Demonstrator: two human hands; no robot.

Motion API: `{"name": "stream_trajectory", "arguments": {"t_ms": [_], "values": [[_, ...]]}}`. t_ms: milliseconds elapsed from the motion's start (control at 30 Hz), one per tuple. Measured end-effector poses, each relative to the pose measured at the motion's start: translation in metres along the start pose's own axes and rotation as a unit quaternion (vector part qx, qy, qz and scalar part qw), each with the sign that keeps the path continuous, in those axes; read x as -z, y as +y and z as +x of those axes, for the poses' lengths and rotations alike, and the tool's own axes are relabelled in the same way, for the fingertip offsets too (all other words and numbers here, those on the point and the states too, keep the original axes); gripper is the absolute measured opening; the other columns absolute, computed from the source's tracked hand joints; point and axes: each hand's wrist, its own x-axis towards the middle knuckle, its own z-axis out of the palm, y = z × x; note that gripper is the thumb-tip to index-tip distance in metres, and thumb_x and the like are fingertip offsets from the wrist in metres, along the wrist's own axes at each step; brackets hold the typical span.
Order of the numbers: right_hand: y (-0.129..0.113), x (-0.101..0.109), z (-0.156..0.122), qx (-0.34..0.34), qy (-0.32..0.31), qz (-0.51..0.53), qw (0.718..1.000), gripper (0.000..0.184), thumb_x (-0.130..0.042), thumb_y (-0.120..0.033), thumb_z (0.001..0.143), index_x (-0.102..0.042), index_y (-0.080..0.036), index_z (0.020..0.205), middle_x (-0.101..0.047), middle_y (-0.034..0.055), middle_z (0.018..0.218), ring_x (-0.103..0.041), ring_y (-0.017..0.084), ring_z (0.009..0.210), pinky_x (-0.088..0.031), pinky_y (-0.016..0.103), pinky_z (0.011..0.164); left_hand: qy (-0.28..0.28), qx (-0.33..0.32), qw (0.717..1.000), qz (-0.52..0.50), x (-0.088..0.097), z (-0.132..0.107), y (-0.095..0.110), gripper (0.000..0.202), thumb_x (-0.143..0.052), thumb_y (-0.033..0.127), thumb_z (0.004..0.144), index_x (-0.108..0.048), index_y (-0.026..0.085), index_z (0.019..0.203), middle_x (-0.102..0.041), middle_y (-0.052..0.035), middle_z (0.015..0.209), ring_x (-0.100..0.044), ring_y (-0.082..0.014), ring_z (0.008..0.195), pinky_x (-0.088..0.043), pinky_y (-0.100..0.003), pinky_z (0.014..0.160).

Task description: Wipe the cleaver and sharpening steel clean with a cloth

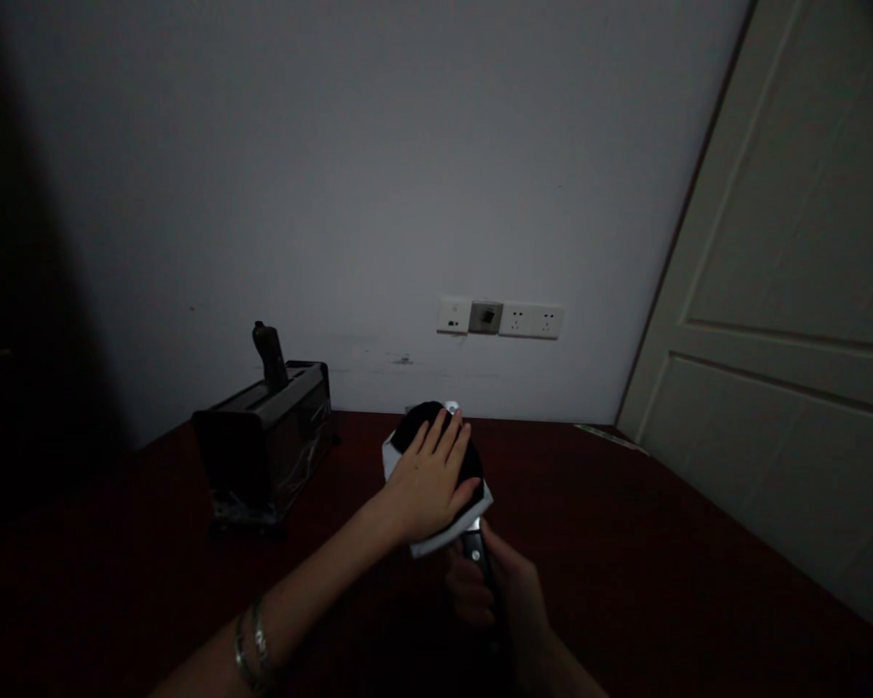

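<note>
My right hand (505,582) is wrapped round the black riveted handle of a knife (475,555), which points away from me. A folded black and white cloth (436,535) covers most of its blade, and a bit of shiny metal shows past the far edge. My left hand (429,480) lies on top of the cloth with fingers stretched out and thumb apart. Off to the left stands a dark knife block (237,465) with slots along its top. One black handle (269,354) sticks up from it.
The dark red table (567,543) runs back to a pale wall (407,194) with a row of sockets (531,320). A thin strip (609,438) lies near the table's back right edge. At right is a panelled door (786,320). The light is dim.
</note>
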Motion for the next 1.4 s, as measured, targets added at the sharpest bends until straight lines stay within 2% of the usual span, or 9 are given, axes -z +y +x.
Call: {"name": "stream_trajectory", "arguments": {"t_ms": [133,300,400,500,633,900,1133,1233,1400], "values": [[-0.005,-0.002,-0.001,-0.009,-0.015,-0.007,1.000,0.041,-0.067,-0.046,0.065,-0.047,-0.013,0.054,-0.035,-0.0077,0.043,-0.020,0.000,0.033,-0.014,0.014,0.031,0.002,-0.024,1.000,0.004,0.005,-0.002,0.009,0.063,-0.021,0.051,0.089,-0.025,0.011,0.137,-0.015,-0.0120,0.147,-0.007,-0.0261,0.135,-0.018,-0.041,0.108],[0.005,-0.009,-0.004,-0.010,-0.004,0.013,1.000,0.035,-0.070,-0.044,0.064,-0.054,-0.013,0.068,-0.041,-0.0073,0.048,-0.021,0.001,0.033,-0.016,0.014,0.031,-0.002,0.004,1.000,0.021,0.010,0.001,-0.009,0.063,-0.022,0.051,0.090,-0.024,0.009,0.137,-0.016,-0.0137,0.146,-0.009,-0.0265,0.135,-0.019,-0.043,0.107],[0.006,-0.010,-0.004,-0.016,-0.012,0.022,1.000,0.034,-0.069,-0.043,0.065,-0.055,-0.013,0.069,-0.043,-0.0066,0.048,-0.022,0.001,0.034,-0.017,0.014,0.031,-0.002,0.004,1.000,0.020,0.012,0.001,-0.017,0.063,-0.022,0.050,0.090,-0.024,0.009,0.137,-0.015,-0.0141,0.146,-0.007,-0.0270,0.135,-0.018,-0.043,0.107],[-0.002,-0.011,-0.005,-0.011,-0.005,0.031,0.999,0.031,-0.069,-0.040,0.066,-0.056,-0.012,0.068,-0.042,-0.0067,0.047,-0.022,0.001,0.034,-0.016,0.014,0.031,-0.022,-0.046,0.999,0.002,0.013,0.000,-0.014,0.067,-0.024,0.055,0.088,-0.022,0.010,0.138,-0.013,-0.0133,0.147,-0.006,-0.0265,0.135,-0.018,-0.042,0.107],[-0.012,-0.013,-0.006,0.037,0.018,0.023,0.999,0.030,-0.066,-0.038,0.069,-0.054,-0.012,0.063,-0.041,-0.0062,0.046,-0.021,0.001,0.035,-0.016,0.013,0.031,-0.039,-0.099,0.994,-0.024,0.016,-0.002,-0.006,0.070,-0.025,0.058,0.086,-0.020,0.012,0.139,-0.013,-0.0116,0.147,-0.005,-0.0250,0.135,-0.018,-0.041,0.108],[-0.002,-0.006,-0.003,0.011,0.005,0.032,0.999,0.028,-0.065,-0.038,0.070,-0.056,-0.011,0.070,-0.042,-0.0059,0.049,-0.022,0.001,0.035,-0.017,0.013,0.031,-0.044,-0.051,0.997,-0.032,0.004,0.000,-0.025,0.074,-0.022,0.061,0.085,-0.017,0.010,0.139,-0.008,-0.0130,0.147,-0.003,-0.0255,0.135,-0.017,-0.042,0.108],[-0.009,-0.002,-0.002,0.029,-0.016,0.009,0.999,0.030,-0.060,-0.038,0.074,-0.054,-0.011,0.063,-0.038,-0.0065,0.048,-0.019,0.001,0.036,-0.016,0.013,0.031,-0.056,-0.110,0.991,-0.053,0.005,-0.006,-0.017,0.077,-0.027,0.062,0.083,-0.012,0.013,0.140,-0.008,-0.0117,0.148,-0.002,-0.0246,0.135,-0.017,-0.042,0.108],[-0.006,-0.002,-0.001,0.033,-0.010,0.002,0.999,0.029,-0.061,-0.039,0.074,-0.055,-0.011,0.066,-0.039,-0.0063,0.049,-0.019,0.001,0.036,-0.017,0.013,0.032,-0.043,-0.091,0.994,-0.038,0.004,-0.004,-0.019,0.079,-0.027,0.064,0.082,-0.014,0.013,0.140,-0.009,-0.0111,0.148,-0.003,-0.0252,0.135,-0.018,-0.042,0.108],[0.004,-0.001,-0.002,0.003,-0.016,0.005,1.000,0.027,-0.061,-0.038,0.073,-0.054,-0.012,0.070,-0.039,-0.0066,0.049,-0.020,0.002,0.037,-0.016,0.014,0.032,-0.028,-0.030,0.999,-0.010,-0.005,-0.002,-0.036,0.077,-0.024,0.064,0.082,-0.018,0.012,0.139,-0.011,-0.0113,0.147,-0.005,-0.0257,0.135,-0.019,-0.042,0.108]]}}
